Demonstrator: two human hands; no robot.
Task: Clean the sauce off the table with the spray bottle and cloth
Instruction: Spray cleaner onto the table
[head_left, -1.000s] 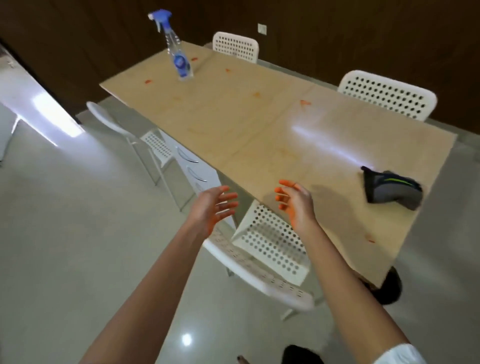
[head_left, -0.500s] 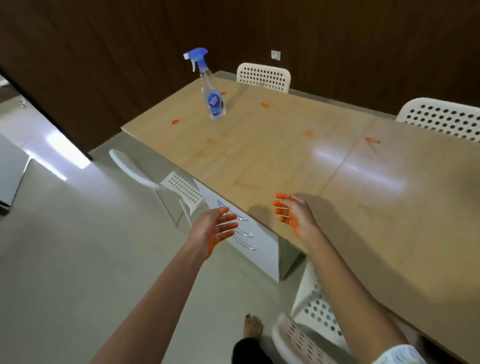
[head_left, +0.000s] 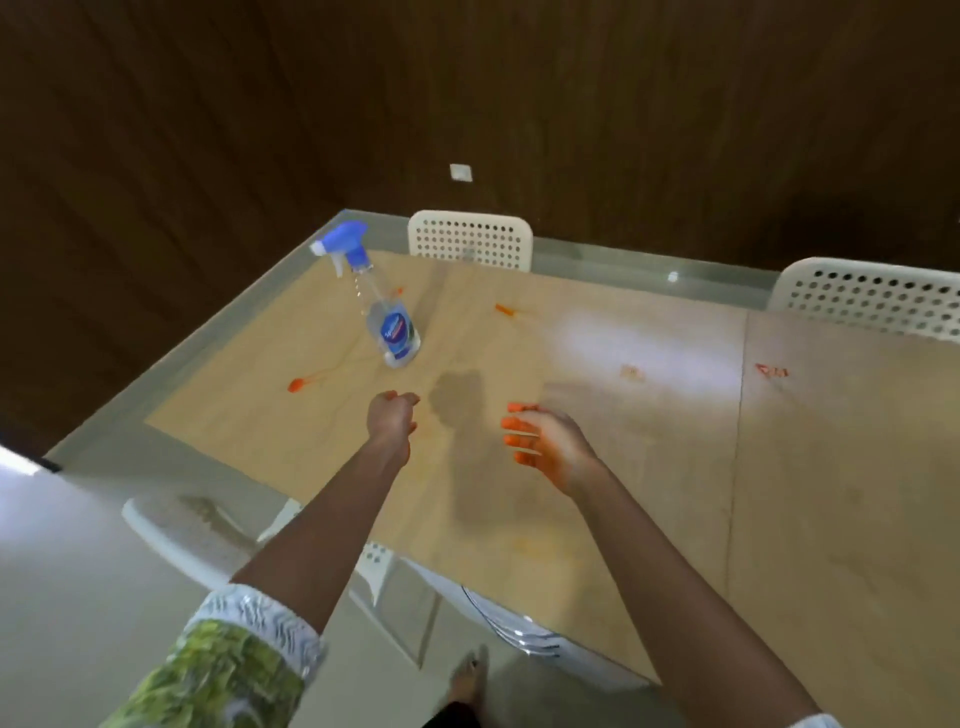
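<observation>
Standing just beyond the left grip (head_left: 390, 415): the spray bottle (head_left: 387, 322).

white chairs (head_left: 470, 240), wall socket (head_left: 461, 172), dark wood wall (head_left: 623, 104), drawers (head_left: 519, 631)

From my feed: one bottle, one bench, two grips, a handful of sauce marks.

I count one spray bottle (head_left: 390, 317) standing on one bench (head_left: 623, 509), and five orange sauce marks on its top: (head_left: 297, 384), (head_left: 399, 292), (head_left: 504, 310), (head_left: 631, 372), (head_left: 772, 370). Two bare grips, left (head_left: 390, 419) and right (head_left: 545, 441). Three white perforated chairs: (head_left: 470, 240), (head_left: 867, 299), (head_left: 197, 535). One wall socket (head_left: 461, 172). One bare foot (head_left: 470, 675).
</observation>
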